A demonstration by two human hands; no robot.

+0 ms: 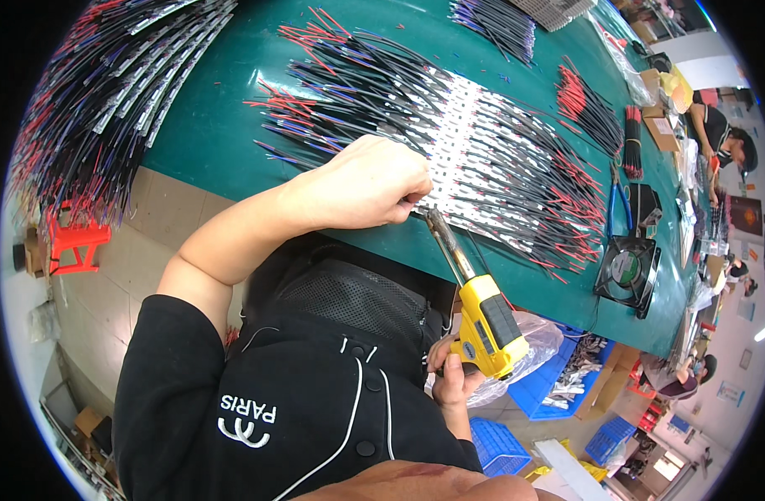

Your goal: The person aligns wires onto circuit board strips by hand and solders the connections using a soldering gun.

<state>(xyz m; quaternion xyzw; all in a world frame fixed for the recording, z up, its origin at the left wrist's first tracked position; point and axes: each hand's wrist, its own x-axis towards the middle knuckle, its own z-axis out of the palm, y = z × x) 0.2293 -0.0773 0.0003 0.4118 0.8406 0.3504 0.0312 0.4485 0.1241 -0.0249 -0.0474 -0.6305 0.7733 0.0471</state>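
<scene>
My right hand (453, 376) is wrapped round the grip of a yellow soldering gun (483, 326), held low beside my body. Its long metal barrel points up toward my left hand (378, 179), and the tip is just below those fingers. My left hand is closed at the table's near edge; what it pinches is hidden beneath the fingers. Under and beyond it lies a wide spread of black wire leads (349, 100) with red and blue ends. White connector strips (453, 138) run across the middle of this spread.
A second heap of wired strips (140, 83) hangs over the green table (207, 142) at left. On the right are wire bundles (595, 113), blue-handled pliers (620, 204) and a black fan (627, 271). Below stand blue crates (524, 392) and a red stool (73, 242). Other people work far right.
</scene>
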